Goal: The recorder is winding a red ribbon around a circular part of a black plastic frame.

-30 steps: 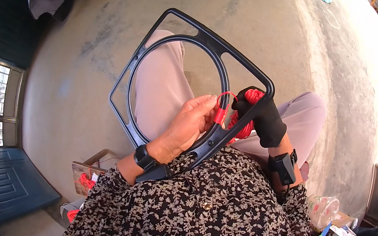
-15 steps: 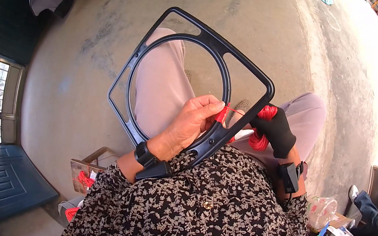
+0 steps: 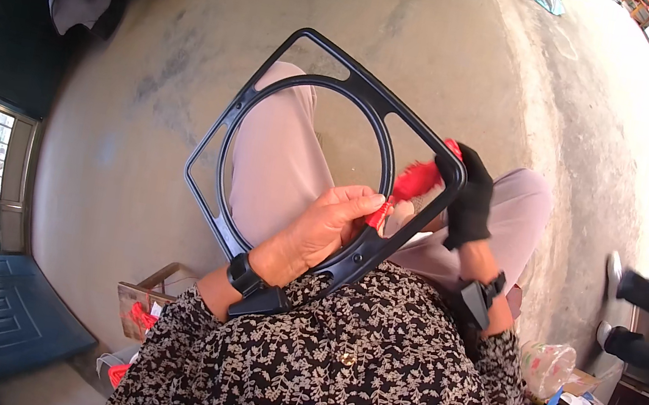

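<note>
The person's left hand pinches red wrapping on the black frame; blurred red cord slants toward the frame's right corner, gripped by the gloved right hand.

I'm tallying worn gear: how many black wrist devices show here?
2. One black wrist device is strapped on just behind the bare left hand; the second wrist device sits behind the black-gloved right hand. The sleeves could hide more.
</note>
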The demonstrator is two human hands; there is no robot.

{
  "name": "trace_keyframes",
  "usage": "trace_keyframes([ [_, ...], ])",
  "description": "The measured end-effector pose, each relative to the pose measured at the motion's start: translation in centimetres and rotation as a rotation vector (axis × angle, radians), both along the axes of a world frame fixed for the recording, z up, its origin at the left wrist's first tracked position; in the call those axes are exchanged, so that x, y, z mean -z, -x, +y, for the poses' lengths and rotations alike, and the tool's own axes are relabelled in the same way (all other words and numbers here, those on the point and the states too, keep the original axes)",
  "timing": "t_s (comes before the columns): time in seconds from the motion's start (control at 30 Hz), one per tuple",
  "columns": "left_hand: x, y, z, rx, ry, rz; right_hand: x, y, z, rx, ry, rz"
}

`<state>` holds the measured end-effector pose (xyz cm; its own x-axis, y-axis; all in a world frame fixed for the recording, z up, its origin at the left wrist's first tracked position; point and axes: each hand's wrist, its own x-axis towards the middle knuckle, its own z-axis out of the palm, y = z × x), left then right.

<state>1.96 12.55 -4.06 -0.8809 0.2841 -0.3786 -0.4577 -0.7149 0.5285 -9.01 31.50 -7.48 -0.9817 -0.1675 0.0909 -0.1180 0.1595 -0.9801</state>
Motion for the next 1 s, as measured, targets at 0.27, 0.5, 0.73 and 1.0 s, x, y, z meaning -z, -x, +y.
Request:
trace_keyframes([
  [0.27, 0.6, -0.5, 0.7, -0.024, -0.055, 0.015, -3.8, -1.1, -6.4, -0.575, 0.777, -0.697],
  [0.5, 1.4, -0.3, 0.4, -0.029, 0.071, 0.032, -2.6, -1.2, -5.0, -0.965, 1.172, -0.805],
  [0.73, 0.5, 0.0, -0.3, -0.038, 0.06, 0.05, -1.5, -1.0, -0.9, -0.195, 0.623, -0.265],
  [1.0, -0.4, 0.1, -0.4, -0.089, 0.106, 0.049, -4.8, -1.8, 4.0, -0.433, 0.413, -0.486],
])
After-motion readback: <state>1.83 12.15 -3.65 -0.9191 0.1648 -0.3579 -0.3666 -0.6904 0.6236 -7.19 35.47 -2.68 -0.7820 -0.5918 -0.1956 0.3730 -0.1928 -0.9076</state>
